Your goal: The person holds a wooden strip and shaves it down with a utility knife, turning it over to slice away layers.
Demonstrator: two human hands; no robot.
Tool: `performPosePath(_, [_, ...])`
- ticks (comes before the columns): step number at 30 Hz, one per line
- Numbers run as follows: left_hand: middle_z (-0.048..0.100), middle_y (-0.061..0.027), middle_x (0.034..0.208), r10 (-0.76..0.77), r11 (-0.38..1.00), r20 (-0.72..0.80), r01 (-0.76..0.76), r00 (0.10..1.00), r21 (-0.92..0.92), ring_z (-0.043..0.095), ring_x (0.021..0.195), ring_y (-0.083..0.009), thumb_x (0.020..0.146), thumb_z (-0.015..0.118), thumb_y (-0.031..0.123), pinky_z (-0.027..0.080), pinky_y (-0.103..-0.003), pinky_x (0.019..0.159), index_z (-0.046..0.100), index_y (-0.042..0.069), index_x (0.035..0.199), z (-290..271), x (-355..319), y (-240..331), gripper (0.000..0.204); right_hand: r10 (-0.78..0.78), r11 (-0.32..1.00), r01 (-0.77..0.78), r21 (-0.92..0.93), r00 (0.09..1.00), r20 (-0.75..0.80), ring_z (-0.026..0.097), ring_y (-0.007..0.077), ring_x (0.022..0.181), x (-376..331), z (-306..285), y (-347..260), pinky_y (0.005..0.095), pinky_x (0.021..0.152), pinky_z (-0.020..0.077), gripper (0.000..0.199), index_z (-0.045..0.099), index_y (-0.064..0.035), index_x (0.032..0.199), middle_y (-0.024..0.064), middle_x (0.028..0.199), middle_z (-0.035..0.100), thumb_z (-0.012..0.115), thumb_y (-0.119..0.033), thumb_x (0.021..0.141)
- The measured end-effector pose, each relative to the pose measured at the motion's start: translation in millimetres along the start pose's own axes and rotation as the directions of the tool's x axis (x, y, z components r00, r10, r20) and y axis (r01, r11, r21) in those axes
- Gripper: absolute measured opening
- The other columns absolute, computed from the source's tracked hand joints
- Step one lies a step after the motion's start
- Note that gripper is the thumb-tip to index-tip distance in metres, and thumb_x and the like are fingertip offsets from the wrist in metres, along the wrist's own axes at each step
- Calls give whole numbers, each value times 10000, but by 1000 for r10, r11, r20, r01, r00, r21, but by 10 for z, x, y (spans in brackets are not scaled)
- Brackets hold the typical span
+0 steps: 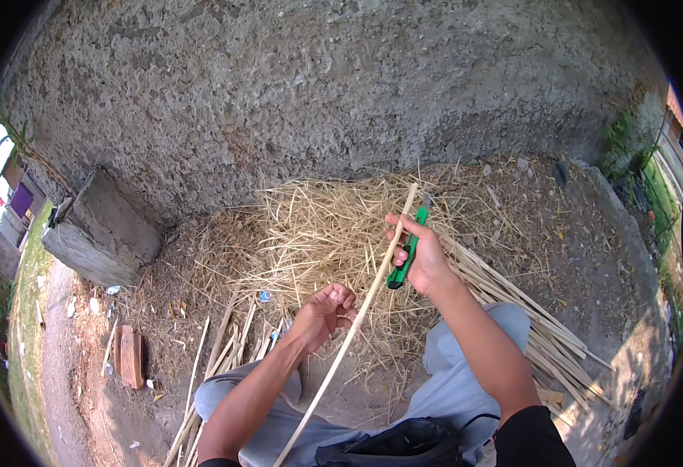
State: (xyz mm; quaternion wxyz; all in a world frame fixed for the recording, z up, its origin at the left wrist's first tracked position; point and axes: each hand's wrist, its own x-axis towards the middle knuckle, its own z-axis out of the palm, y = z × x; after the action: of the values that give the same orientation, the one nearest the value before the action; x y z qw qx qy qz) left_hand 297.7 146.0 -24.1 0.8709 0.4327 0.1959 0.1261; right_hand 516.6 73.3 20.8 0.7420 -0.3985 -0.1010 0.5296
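Observation:
My right hand (424, 255) is closed around a green utility knife (412, 247), its blade end pointing up and away from me. The same hand grips the upper part of a long, pale split-bamboo strip (362, 313), which slants down toward my lap at the lower left. My left hand (329, 314) is held just left of the strip, fingers curled together. Whether anything small is pinched in it is hidden. Beneath both hands lies a heap of thin, straw-coloured shavings (318, 233).
Long strips lie in a bundle (536, 327) right of my knees, and more strips (228, 342) lie at the left. A rough wall (341, 93) rises behind the heap. A concrete block (108, 226) and a brick (129, 358) stand left. A black bag (392, 450) rests at my lap.

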Motion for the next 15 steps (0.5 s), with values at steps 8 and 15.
performPosePath(8, [616, -47, 976, 230, 868, -64, -175, 971, 465, 625, 784, -118, 957, 598, 167, 540, -270, 650, 611, 39, 1065, 102, -103, 10, 168, -36, 990, 35, -134, 999, -3, 387, 49, 526, 42, -46, 50, 196, 495, 330, 316, 563, -43, 1263, 4, 843, 588, 441, -174, 1002])
performPosePath(15, [627, -76, 1010, 509, 145, 350, -479, 786, 866, 670, 857, -175, 797, 687, -43, 574, -277, 693, 685, 46, 919, 108, -214, 81, 151, -20, 987, 13, -163, 999, -37, 392, 49, 528, 54, -44, 88, 198, 486, 337, 296, 581, -58, 1240, 13, 854, 593, 442, -164, 1002])
